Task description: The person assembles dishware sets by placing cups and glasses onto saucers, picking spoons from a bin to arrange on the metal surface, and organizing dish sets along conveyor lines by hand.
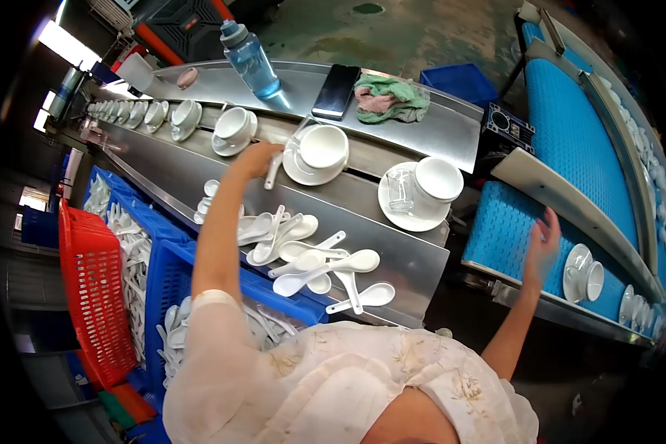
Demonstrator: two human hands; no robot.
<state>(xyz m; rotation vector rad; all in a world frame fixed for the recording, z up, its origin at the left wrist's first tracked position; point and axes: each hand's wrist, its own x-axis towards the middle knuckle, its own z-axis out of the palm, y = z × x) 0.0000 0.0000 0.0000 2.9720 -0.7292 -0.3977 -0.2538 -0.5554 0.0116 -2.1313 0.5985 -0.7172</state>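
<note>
My left hand [261, 159] reaches over the metal line with its fingers closed on a white spoon [273, 171]. Just right of it is a white bowl [323, 146] on a saucer. Farther right, another saucer [410, 217] carries a bowl [439, 178] and a clear glass [400, 190]. Loose white spoons [362, 260] lie piled on the metal ledge below. My right hand [544, 248] is over the blue belt [496, 226], fingers apart and holding nothing, left of a tilted saucer and bowl [593, 281].
More bowl sets [186, 118] line the conveyor at left. A water bottle [250, 61], dark phone [336, 92] and cloth [392, 98] lie on the upper shelf. Red [92, 296] and blue [171, 259] baskets of spoons stand at lower left. A raised guide rail [570, 218] crosses the blue belts.
</note>
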